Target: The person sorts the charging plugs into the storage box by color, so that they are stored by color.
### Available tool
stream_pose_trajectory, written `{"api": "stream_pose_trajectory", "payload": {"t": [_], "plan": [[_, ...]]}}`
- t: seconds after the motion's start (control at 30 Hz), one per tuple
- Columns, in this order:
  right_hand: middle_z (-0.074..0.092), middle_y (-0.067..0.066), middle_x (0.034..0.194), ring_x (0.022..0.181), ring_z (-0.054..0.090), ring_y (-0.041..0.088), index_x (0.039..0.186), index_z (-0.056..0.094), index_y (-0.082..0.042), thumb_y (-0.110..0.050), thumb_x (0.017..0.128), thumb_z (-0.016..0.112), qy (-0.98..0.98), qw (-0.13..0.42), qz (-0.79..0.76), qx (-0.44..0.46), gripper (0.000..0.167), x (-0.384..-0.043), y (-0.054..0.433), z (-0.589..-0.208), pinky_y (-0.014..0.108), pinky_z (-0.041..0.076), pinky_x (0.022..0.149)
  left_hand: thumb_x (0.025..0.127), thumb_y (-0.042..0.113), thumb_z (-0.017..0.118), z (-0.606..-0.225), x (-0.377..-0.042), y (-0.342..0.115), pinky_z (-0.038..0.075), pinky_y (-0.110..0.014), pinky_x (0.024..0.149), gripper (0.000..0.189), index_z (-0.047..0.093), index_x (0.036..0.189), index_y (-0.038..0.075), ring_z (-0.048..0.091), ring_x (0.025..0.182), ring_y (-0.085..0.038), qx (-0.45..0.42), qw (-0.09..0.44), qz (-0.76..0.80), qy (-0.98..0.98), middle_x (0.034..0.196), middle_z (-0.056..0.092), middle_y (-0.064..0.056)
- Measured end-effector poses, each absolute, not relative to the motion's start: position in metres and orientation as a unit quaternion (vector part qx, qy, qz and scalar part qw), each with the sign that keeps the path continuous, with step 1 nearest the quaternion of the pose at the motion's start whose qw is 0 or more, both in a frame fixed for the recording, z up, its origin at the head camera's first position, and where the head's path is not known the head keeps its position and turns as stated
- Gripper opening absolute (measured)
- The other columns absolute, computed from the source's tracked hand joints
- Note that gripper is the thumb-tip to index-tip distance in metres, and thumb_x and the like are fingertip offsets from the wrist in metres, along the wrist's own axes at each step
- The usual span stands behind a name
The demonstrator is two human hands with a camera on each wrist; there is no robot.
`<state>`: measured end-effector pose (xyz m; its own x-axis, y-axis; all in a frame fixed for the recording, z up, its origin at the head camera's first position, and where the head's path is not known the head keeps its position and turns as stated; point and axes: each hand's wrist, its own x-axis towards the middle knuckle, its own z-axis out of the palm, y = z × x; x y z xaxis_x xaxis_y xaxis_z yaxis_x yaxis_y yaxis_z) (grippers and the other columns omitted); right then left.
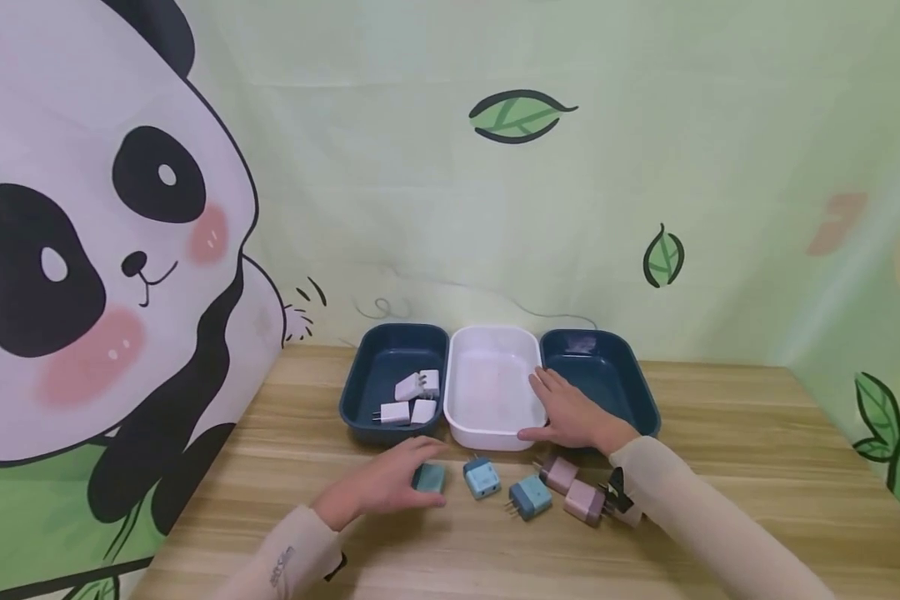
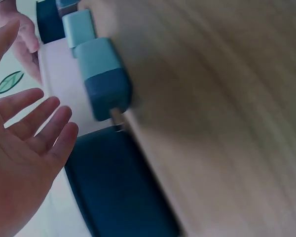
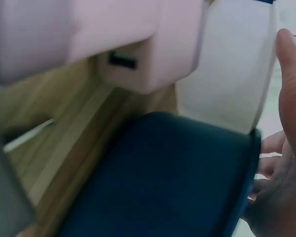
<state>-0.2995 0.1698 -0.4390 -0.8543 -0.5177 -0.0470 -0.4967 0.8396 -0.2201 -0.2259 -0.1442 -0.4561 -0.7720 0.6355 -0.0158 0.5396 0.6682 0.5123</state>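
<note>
My left hand [image 1: 386, 479] is held low over the table beside a teal charger plug [image 1: 430, 477], which it partly hides. In the left wrist view the fingers [image 2: 52, 106] are loosely spread, with nothing between them. Over the meeting rims of the white tray [image 1: 461, 433] and the right dark blue tray [image 1: 637, 375] reaches my right hand [image 1: 576, 415], its fingers extended and holding nothing. Two more blue charger plugs [image 1: 482, 477] lie in front of the white tray. Pink charger plugs [image 1: 585, 502] sit below my right wrist, partly covered by the sleeve.
A left dark blue tray [image 1: 354, 400] contains several white charger plugs [image 1: 395, 413]. All three trays stand side by side at the back of the wooden table [image 1: 727, 467]. Behind them hangs a green backdrop [image 1: 420, 208] with a printed panda.
</note>
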Motion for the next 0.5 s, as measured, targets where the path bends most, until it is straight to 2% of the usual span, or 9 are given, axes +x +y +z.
{"api": "stream_pose_trajectory", "payload": {"t": [0.1,0.27,0.5], "plan": [[0.013,0.025,0.153,0.139,0.011,0.043,0.147,0.019,0.007,-0.068,0.082,0.053,0.957,0.066,-0.102,-0.264,0.104,-0.302,0.175,-0.445,0.054,0.019,0.109,0.083,0.043,0.070,-0.465,-0.228,-0.144,0.037,-0.042,0.102,0.070,0.046,0.139,0.008,0.040,0.126,-0.023,0.321,0.102,0.242,0.910,0.142,0.040,-0.008],[0.009,0.025,0.154,0.139,0.010,0.044,0.147,0.016,0.008,-0.069,0.084,0.049,0.955,0.078,-0.102,-0.266,0.104,-0.306,0.179,-0.451,0.054,0.018,0.109,0.081,0.044,0.071,-0.474,-0.234,-0.146,0.035,-0.043,0.103,0.074,0.044,0.139,0.007,0.038,0.128,-0.024,0.320,0.092,0.234,0.914,0.143,0.038,-0.010],[-0.003,0.024,0.155,0.140,0.006,0.043,0.147,0.007,0.008,-0.067,0.083,0.053,0.950,0.113,-0.146,-0.251,0.109,-0.308,0.177,-0.452,0.054,0.017,0.109,0.079,0.044,0.074,-0.478,-0.241,-0.148,0.039,-0.040,0.100,0.076,0.046,0.137,0.005,0.043,0.121,-0.023,0.308,0.110,0.210,0.922,0.136,0.045,-0.010]]}}
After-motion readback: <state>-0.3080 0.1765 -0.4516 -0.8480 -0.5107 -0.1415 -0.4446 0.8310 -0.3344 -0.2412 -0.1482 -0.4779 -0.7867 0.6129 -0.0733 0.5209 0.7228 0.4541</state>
